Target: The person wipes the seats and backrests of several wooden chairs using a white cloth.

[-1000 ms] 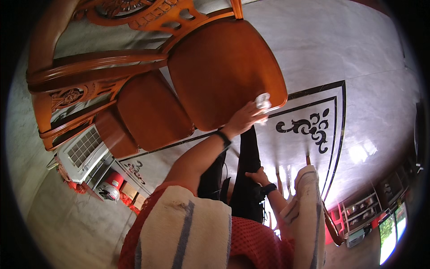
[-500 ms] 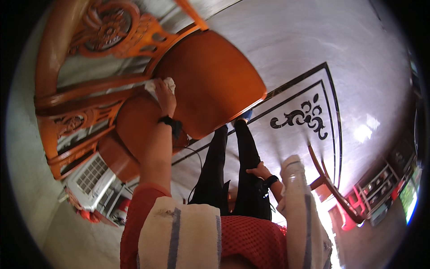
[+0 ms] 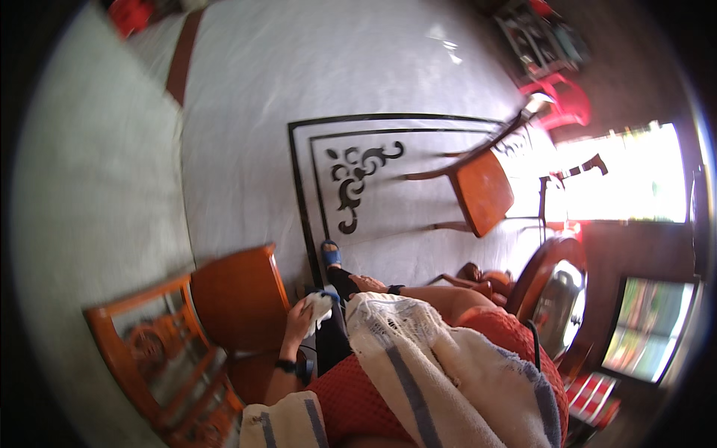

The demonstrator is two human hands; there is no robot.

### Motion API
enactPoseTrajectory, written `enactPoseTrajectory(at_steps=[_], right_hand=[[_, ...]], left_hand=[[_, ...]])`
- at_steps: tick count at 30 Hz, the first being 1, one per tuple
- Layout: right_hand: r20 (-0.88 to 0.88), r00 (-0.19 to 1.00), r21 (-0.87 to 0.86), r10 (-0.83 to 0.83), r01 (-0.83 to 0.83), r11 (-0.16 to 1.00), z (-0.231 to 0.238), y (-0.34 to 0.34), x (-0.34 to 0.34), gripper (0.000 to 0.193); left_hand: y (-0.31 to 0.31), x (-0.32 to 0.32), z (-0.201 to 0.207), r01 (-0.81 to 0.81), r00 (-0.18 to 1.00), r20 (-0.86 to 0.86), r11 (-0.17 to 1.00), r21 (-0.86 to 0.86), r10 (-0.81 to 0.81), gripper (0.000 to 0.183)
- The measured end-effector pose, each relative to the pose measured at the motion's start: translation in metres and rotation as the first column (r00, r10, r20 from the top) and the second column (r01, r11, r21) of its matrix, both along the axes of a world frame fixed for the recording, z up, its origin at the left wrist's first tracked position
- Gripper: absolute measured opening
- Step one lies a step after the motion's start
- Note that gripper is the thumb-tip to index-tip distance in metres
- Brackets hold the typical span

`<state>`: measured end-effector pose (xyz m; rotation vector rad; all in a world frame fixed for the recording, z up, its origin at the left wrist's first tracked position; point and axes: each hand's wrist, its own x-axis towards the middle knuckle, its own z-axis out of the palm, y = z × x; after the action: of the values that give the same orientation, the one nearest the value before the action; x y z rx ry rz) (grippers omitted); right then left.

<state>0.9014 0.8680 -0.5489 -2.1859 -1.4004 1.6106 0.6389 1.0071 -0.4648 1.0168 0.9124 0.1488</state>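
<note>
My left hand (image 3: 299, 322) is closed around a crumpled white cloth (image 3: 320, 310), held beside the orange-brown seat of a wooden chair (image 3: 237, 300). The chair has a carved openwork back and stands at the lower left; the seat of a second wooden chair (image 3: 250, 379) is partly covered by my left forearm. My right hand (image 3: 367, 284) rests on my black-trousered leg near the knee, its fingers laid along it and nothing visible in them. A striped cream towel (image 3: 418, 366) drapes over my shoulders and hangs across my right arm.
Another wooden chair (image 3: 484, 190) stands on the grey floor (image 3: 239, 89) beyond a black scroll inlay. A pink plastic chair (image 3: 564, 103) and a shelf rack (image 3: 532, 41) are farther off. To the right are a round wooden piece of furniture (image 3: 534, 280) and a bright opening (image 3: 627, 175).
My view has swung round to the right. My left hand has come off the chair seat with the cloth and is now closer to my legs. My right hand stays on my leg.
</note>
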Motion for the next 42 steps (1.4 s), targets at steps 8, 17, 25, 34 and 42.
enactPoseTrajectory(at_steps=[8, 17, 25, 34, 42], right_hand=[[0.017, 0.952, 0.082, -0.306, 0.304, 0.949, 0.093, -0.006, 0.071, 0.050], [-0.026, 0.724, 0.186, -0.689, 0.681, 0.708, 0.088, -0.078, 0.164, 0.049], [-0.012, 0.447, 0.203, -0.894, 0.877, 0.436, 0.088, -0.141, 0.203, 0.047], [0.068, 0.258, 0.117, -0.964, 0.957, 0.264, 0.084, -0.191, 0.268, 0.046], [0.054, 0.002, 0.164, -0.999, 0.986, 0.010, 0.107, -0.218, 0.356, 0.046]], left_hand=[[0.079, -0.008, 0.078, -0.385, 0.914, -0.113, 0.921, 0.069, 0.390, 0.032], [0.146, 0.171, 0.106, -0.081, 0.969, 0.199, 0.948, -0.308, 0.148, 0.044], [0.195, 0.303, 0.119, 0.140, 0.987, 0.112, 0.967, -0.214, -0.118, 0.040], [0.245, 0.414, 0.024, -0.045, 0.992, -0.125, 0.980, -0.195, 0.020, 0.026], [0.229, 0.576, -0.032, 0.246, 0.959, -0.037, 0.889, -0.387, -0.282, 0.022]])
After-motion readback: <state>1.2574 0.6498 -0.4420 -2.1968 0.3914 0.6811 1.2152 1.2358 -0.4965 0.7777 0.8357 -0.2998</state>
